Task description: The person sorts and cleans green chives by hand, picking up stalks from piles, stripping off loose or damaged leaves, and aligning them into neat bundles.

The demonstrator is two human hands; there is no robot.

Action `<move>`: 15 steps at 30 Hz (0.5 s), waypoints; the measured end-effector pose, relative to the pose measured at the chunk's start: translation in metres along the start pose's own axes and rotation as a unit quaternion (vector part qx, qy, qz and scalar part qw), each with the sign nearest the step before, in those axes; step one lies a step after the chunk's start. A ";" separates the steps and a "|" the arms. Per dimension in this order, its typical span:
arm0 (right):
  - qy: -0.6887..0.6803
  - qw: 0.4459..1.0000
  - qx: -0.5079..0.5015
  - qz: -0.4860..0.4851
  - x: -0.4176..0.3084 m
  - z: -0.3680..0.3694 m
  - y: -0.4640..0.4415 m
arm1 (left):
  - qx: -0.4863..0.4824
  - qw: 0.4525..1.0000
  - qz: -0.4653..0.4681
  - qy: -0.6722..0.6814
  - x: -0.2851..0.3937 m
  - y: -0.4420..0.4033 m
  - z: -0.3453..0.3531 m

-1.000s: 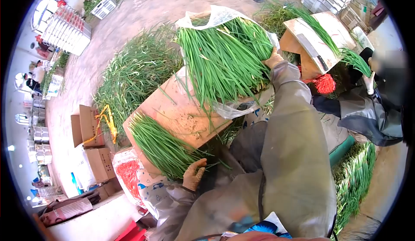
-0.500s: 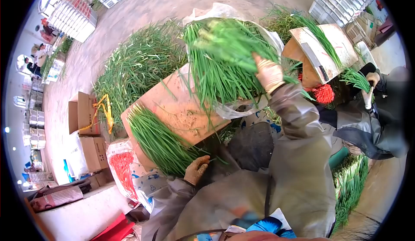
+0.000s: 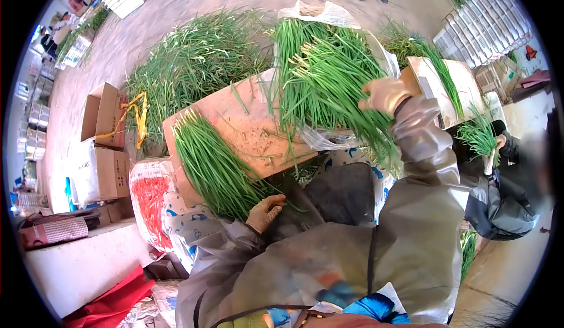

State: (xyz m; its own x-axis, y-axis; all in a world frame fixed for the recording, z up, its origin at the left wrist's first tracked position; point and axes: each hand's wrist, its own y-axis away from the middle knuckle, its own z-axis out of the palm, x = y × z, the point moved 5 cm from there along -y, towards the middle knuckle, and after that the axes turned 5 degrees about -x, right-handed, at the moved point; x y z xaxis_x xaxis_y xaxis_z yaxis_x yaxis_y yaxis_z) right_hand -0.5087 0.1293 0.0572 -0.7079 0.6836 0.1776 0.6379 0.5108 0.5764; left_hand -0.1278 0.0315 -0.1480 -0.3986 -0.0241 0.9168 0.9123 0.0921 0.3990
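Observation:
My gloved right hand (image 3: 383,96) has its fingers curled at the right side of a bunch of chives (image 3: 335,72), gripping its leaves. The bunch lies slantwise on a larger heap of chives (image 3: 294,101) in a clear plastic bag (image 3: 314,13), leaf ends trailing toward me. My gloved left hand (image 3: 265,213) rests beside the leaf ends of another chive bunch (image 3: 214,166), its fingers loosely bent and apart, nothing visible in them. That bunch lies on a tilted, soil-specked board (image 3: 235,137), pale ends pointing away.
Loose greens (image 3: 194,63) are piled behind the board. Cardboard boxes (image 3: 111,172) and red ties (image 3: 150,201) are at the left. On the right, a co-worker's gloved hand (image 3: 499,143) holds chives (image 3: 477,135) near another board (image 3: 458,87). Stacked crates (image 3: 484,22) stand behind.
My right hand has brought the blurred, moving bunch down onto the heap. My left hand stays by the other bunch. The view has shifted, and more of a standing person's legs shows.

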 end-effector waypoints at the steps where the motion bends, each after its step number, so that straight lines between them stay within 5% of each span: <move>1: -0.066 0.997 0.036 -0.014 0.000 -0.018 0.001 | 0.000 1.000 0.001 0.004 0.001 0.000 -0.001; 4: -0.240 0.949 0.202 -0.027 0.019 -0.051 -0.050 | -0.004 0.999 -0.012 -0.044 0.006 0.002 -0.003; 6: -0.090 0.954 0.283 0.031 0.024 -0.050 -0.106 | -0.004 0.998 -0.015 -0.059 0.004 0.004 -0.004; 10: -0.183 0.968 0.134 0.106 0.003 -0.034 -0.164 | -0.012 0.999 -0.029 0.007 -0.017 0.006 -0.006; 11: -0.236 0.959 0.150 0.057 -0.007 -0.027 -0.190 | -0.006 1.000 -0.025 0.009 -0.016 0.007 -0.008; 15: -0.083 0.993 0.076 0.021 -0.073 -0.048 -0.164 | -0.001 0.998 -0.060 -0.025 -0.010 0.006 -0.019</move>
State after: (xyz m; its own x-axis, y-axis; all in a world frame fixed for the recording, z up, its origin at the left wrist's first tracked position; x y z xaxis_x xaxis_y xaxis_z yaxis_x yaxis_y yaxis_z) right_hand -0.5764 -0.0296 -0.0123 -0.6276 0.7764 0.0580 0.7134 0.5437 0.4422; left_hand -0.1163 0.0137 -0.1540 -0.5084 0.0146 0.8610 0.8583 0.0894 0.5053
